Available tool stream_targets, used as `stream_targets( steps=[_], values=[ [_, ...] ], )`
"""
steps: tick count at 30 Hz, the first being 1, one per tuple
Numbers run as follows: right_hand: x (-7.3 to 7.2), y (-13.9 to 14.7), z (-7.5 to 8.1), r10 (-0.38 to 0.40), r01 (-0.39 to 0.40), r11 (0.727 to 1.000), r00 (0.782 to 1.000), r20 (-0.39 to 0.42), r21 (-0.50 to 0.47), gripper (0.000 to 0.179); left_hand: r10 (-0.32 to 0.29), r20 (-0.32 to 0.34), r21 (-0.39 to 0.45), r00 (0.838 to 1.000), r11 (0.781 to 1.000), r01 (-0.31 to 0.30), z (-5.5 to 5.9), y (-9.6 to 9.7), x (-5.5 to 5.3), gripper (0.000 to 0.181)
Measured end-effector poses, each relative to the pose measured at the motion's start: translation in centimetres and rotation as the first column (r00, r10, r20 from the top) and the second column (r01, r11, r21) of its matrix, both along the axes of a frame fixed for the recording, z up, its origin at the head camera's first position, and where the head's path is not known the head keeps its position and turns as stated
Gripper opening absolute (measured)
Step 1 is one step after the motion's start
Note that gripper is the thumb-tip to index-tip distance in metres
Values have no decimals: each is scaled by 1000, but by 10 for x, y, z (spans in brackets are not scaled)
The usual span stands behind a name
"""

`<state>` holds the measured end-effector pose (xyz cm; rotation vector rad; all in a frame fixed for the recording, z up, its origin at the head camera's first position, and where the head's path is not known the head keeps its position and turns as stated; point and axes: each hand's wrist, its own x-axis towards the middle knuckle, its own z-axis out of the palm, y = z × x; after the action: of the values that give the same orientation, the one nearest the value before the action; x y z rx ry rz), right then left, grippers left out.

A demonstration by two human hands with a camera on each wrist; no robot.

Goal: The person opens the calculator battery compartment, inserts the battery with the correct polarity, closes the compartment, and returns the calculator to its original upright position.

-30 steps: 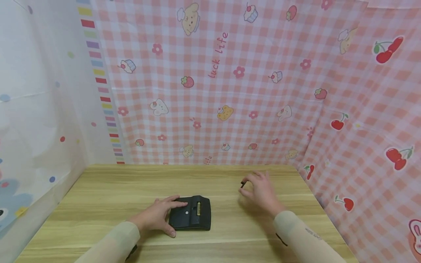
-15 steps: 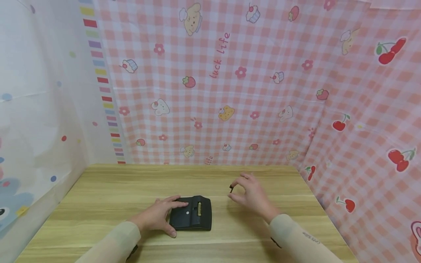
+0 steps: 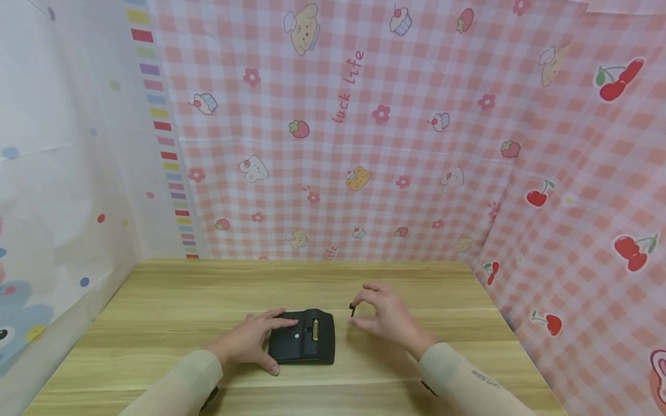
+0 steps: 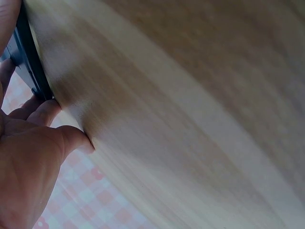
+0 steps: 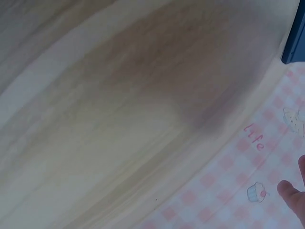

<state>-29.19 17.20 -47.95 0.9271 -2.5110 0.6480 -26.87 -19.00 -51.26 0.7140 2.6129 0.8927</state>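
Observation:
A black calculator (image 3: 291, 348) lies face down on the wooden table, its back up. Inside its uncovered battery slot sits a gold-coloured battery (image 3: 315, 330). My left hand (image 3: 244, 341) holds the calculator's left side, thumb at the near edge and other fingers over the back and far edge. In the left wrist view the calculator's dark side (image 4: 32, 55) shows beside the fingers. Just right of the calculator, my right hand (image 3: 391, 316) pinches a small black battery cover (image 3: 352, 310) between thumb and fingertip. The right wrist view catches only fingertips (image 5: 289, 192) and a calculator corner (image 5: 296, 45).
The wooden tabletop (image 3: 208, 289) extends around both hands. A pink checked cloth (image 3: 333, 202) hangs along its back, and another printed cloth (image 3: 588, 219) closes the right side. At the left hangs a white cloth (image 3: 67, 173).
My right hand has moved left and slightly nearer with the battery cover, toward the calculator. The left hand and calculator stay where they were.

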Motion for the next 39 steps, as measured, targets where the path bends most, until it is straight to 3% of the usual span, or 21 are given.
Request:
stream_targets(
  steps=[8,18,32,39],
  values=[
    [7,-16,1,62,-66,997,992,109,30,27,0,-3,-6,1000,1000,0,3,0,1,105],
    [13,-33,-1,88,-96,995,967,241,23,25,4,3,-7,1000,1000,-4,5,1,2,104],
    [14,-53,2,131,-153,986,956,264,66,26,4,-4,-19,1000,1000,-4,5,1,2,103],
    [13,-59,0,168,-189,980,957,237,69,25,-4,-6,-24,1000,1000,4,5,1,2,103]
  ],
)
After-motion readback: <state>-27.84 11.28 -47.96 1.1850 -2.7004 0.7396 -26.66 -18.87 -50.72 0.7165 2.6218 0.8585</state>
